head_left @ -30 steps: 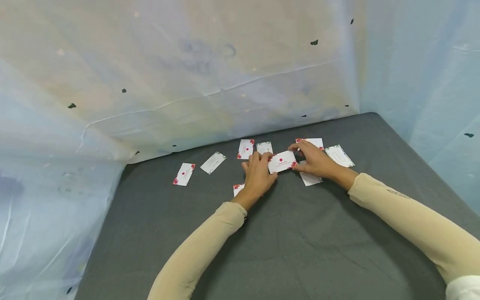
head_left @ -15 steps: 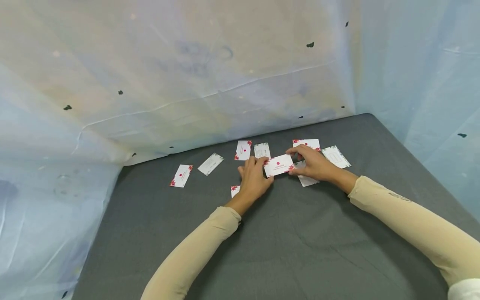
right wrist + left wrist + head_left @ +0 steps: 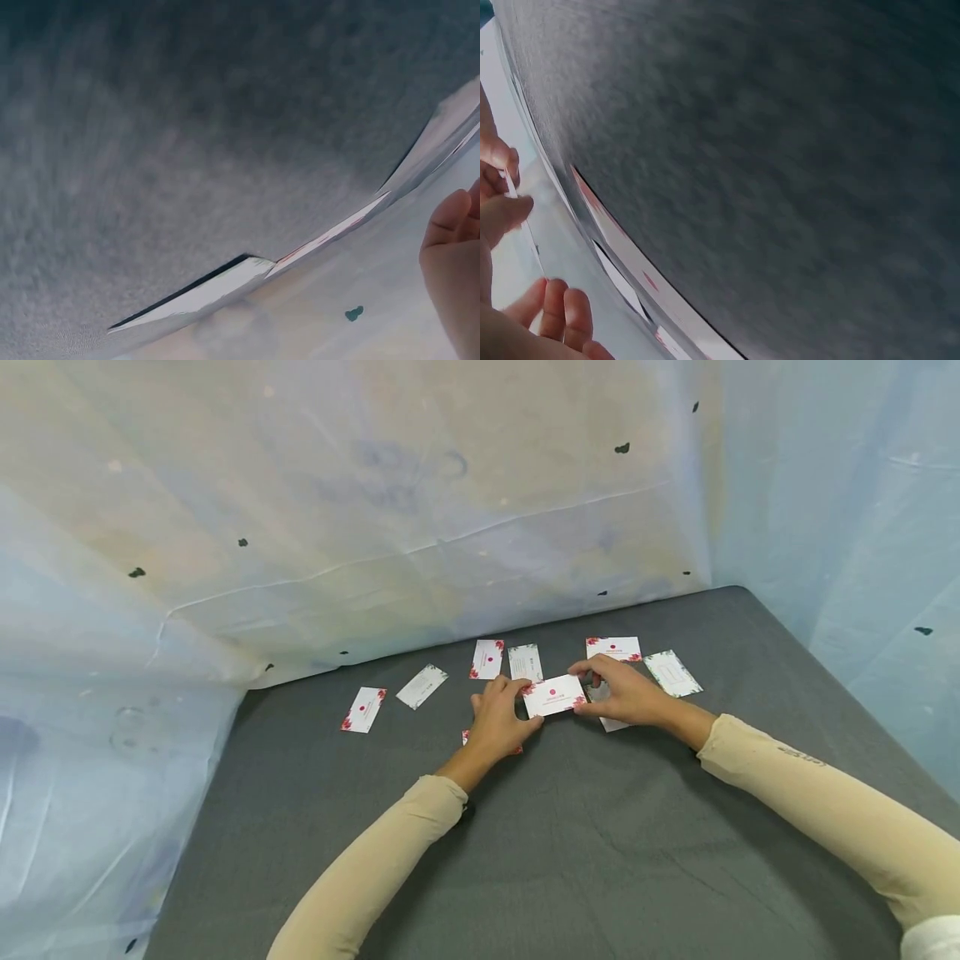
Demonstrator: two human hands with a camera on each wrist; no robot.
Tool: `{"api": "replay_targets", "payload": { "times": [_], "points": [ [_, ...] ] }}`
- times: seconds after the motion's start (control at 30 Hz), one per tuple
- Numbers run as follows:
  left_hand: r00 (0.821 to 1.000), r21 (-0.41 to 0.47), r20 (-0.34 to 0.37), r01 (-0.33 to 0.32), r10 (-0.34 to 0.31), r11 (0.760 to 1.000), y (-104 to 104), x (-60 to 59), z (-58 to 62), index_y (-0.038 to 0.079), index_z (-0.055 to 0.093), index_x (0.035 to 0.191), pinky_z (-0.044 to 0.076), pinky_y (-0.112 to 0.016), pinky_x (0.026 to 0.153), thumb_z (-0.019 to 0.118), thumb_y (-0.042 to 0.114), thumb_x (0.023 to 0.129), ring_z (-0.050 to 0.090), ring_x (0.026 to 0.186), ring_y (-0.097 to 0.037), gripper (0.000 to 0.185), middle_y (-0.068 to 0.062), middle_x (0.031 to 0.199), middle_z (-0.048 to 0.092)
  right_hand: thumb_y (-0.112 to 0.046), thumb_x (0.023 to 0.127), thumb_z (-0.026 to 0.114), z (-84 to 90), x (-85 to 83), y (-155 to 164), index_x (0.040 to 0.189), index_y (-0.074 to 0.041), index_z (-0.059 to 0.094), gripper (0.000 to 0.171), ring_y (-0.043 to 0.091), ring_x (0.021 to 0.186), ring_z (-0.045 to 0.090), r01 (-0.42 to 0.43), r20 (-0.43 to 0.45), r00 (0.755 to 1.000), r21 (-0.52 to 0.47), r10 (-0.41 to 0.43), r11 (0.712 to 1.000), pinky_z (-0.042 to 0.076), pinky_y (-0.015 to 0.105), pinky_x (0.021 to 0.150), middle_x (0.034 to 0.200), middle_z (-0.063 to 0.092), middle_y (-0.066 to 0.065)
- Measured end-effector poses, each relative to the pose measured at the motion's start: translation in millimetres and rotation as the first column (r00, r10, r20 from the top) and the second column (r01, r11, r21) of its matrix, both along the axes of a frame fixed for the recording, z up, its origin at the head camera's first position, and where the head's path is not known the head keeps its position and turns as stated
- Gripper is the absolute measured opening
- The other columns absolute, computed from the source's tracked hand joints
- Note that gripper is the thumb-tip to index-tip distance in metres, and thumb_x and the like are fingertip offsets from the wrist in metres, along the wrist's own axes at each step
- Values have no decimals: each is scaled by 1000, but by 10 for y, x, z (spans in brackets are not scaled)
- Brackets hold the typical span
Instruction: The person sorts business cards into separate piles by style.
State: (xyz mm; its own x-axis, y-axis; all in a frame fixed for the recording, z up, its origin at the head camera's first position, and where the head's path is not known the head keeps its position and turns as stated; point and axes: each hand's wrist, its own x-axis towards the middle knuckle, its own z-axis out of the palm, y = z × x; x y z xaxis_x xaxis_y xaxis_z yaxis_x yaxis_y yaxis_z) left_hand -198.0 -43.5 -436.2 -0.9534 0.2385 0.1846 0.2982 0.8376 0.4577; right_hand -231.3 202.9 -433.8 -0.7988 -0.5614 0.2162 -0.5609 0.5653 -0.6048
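Observation:
A white business card (image 3: pixel 553 695) with red floral corners and a red dot is stretched between both hands above the dark grey table. My left hand (image 3: pixel 497 718) pinches its left end, and the fingers of my right hand (image 3: pixel 611 692) grip the right end. Seen edge-on in the left wrist view, the card (image 3: pixel 531 238) is a thin line between the fingertips. Beneath my left hand lies a red-cornered card (image 3: pixel 517 750), mostly hidden. Another white card (image 3: pixel 615 724) is partly covered by my right hand, which shows only at the edge of the right wrist view (image 3: pixel 454 259).
More cards lie spread on the table (image 3: pixel 570 843): a red-cornered one (image 3: pixel 363 710) and a white one (image 3: pixel 422 687) at left, two (image 3: pixel 488 658) behind my left hand, a red-cornered one (image 3: pixel 613 646) and a green-cornered one (image 3: pixel 672 673) at right. Draped cloth (image 3: pixel 420 510) rises behind.
Both hands have shifted slightly left and toward the body with the card. A dark gap seen by the right fingers a second ago no longer shows; the lying cards stay put.

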Motion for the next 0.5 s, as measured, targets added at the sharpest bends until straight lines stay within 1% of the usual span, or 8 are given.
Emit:
{"api": "replay_targets", "payload": {
  "times": [0.13,0.2,0.37,0.5],
  "points": [
    [999,-2,30,18,-18,1000,-76,-7,18,20,61,133,32,-46,89,83,33,81,53,109,-24,58,-4,112,60,-31,85,80,8,7,-33,133,-8,57,59,22,97,53,-1,9,1000,14,1,1000,42,37,83,120,60,6],
    [999,-2,39,23,-23,1000,-102,0,31,21,61,134,31,-46,89,83,33,81,53,109,-23,59,-4,112,60,-32,84,80,8,6,-47,133,-8,58,59,22,96,53,-2,11,1000,17,2,1000,42,37,82,121,61,6],
    [999,-1,17,42,-42,999,-170,43,33,19,62,133,31,-45,87,84,33,80,53,109,-23,58,-4,111,60,-36,85,80,-8,27,-81,134,-9,57,61,21,98,54,-17,19,1000,30,16,999,44,40,84,123,60,5],
    [998,9,-12,58,-58,998,-242,90,13,17,63,131,31,-43,84,85,31,78,53,103,-22,59,-3,107,60,-34,85,79,-11,79,-110,137,-8,55,63,20,100,54,-44,27,999,47,43,998,45,41,86,124,59,5]
  ]
}}
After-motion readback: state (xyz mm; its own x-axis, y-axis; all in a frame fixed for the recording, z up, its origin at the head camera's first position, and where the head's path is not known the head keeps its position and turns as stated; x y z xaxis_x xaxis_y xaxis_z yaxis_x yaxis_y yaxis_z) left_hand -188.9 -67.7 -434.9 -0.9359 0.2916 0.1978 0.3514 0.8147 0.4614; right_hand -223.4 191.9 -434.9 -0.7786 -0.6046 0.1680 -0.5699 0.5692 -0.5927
